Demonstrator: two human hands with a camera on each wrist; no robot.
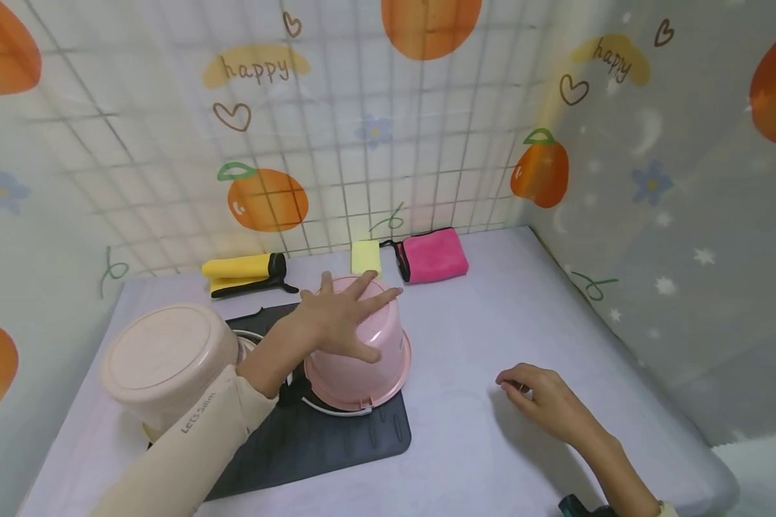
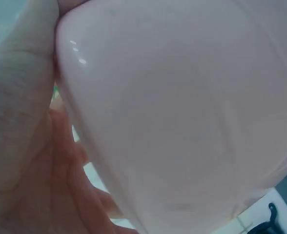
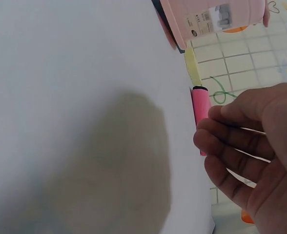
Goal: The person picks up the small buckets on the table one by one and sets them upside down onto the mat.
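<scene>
An upside-down pink bucket (image 1: 356, 370) stands on a dark mat (image 1: 362, 445), its rim down and a white handle at its front. My left hand (image 1: 336, 319) is over the bucket's base with the fingers spread wide. In the left wrist view, the bucket's smooth wall (image 2: 177, 112) fills most of the picture, and the left hand (image 2: 31, 146) lies along its edge. To the right, my right hand (image 1: 550, 402) hovers above the table with loosely curled fingers and holds nothing. The right wrist view shows that hand (image 3: 251, 146) and the bucket's printed label (image 3: 209, 20).
A larger pale pink tub (image 1: 168, 359) sits upside down on the left, partly behind my sleeve. Along the back lie a folded yellow cloth (image 1: 239, 269), a pale yellow sponge-like block (image 1: 365, 257) and a pink cloth (image 1: 435, 255). A dark object (image 1: 575, 506) shows near my right wrist.
</scene>
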